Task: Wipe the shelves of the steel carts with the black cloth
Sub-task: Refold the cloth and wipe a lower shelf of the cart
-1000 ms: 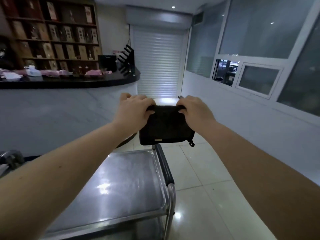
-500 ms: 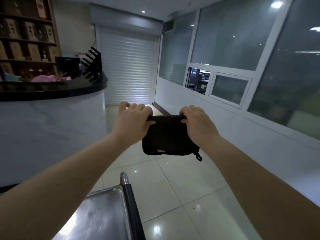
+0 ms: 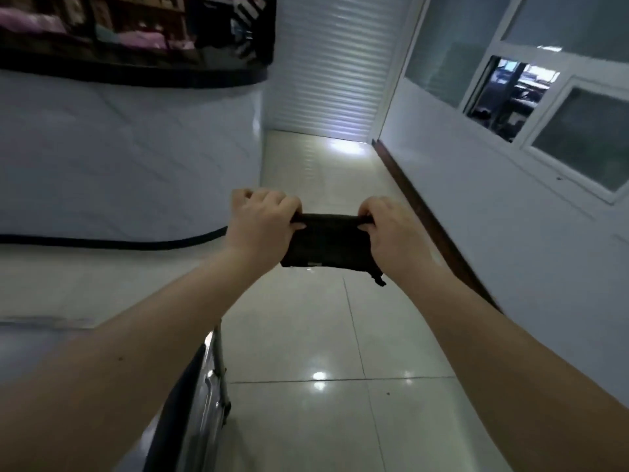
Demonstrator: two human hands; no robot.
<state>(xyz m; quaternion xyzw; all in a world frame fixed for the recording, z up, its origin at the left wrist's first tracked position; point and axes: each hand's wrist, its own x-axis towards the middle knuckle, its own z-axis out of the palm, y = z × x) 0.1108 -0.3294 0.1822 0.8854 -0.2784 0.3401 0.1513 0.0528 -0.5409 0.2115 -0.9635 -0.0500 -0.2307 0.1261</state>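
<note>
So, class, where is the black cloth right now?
In the head view the black cloth hangs mid-frame above the tiled floor, gripped at its top corners by the left hand and right hand, beyond the steel cart.

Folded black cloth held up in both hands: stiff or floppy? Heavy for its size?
Probably floppy: the folded black cloth bunches where the left hand and right hand grip its top corners, and the rest hangs below. Likely light: those two grips alone carry it. Its dangling corner loop might snag.
</note>
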